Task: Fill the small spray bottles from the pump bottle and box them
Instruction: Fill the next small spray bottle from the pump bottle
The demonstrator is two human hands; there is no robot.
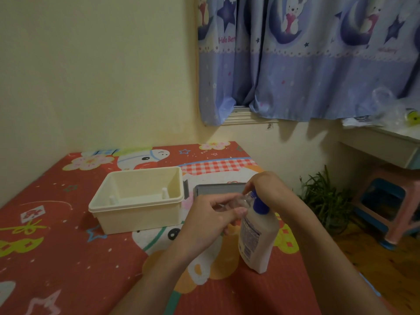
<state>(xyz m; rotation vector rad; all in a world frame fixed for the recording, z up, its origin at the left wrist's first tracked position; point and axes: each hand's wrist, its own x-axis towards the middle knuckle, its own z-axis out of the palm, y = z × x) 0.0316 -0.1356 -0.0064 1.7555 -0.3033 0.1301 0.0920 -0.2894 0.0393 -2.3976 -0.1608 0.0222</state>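
The left hand (211, 220) has its grip closed around one small clear spray bottle (244, 201): the fingers and thumb curl round the body of it, and the bottle lies tilted, with its open neck turned up and to the right, toward the pump. The neck comes just under the blue pump head (259, 202) of the one pump bottle (258, 237); whether it touches the nozzle I cannot tell, because the fingers cover that place. The right hand (267, 187) rests on top of the pump head, its fingers bent down over it, so this grip is closed on the pump. The pump bottle is white with a printed label, and it stands a little tilted on the bed (68, 258), which has a red sheet with cartoon pictures. To the left of the hands, near but apart from them, stands one cream plastic box (136, 214), open at the top. Inside it, by the near wall, two small white things (164, 193) stand upright; they may be spray caps, but they are too small to tell. Behind the hands, just beside the box, lies one grey flat lid (218, 188), partly hidden. On the right of the bed I see a green plant (325, 201) on the floor and a pink and blue stool (391, 208). A blue curtain (306, 57) hangs above.
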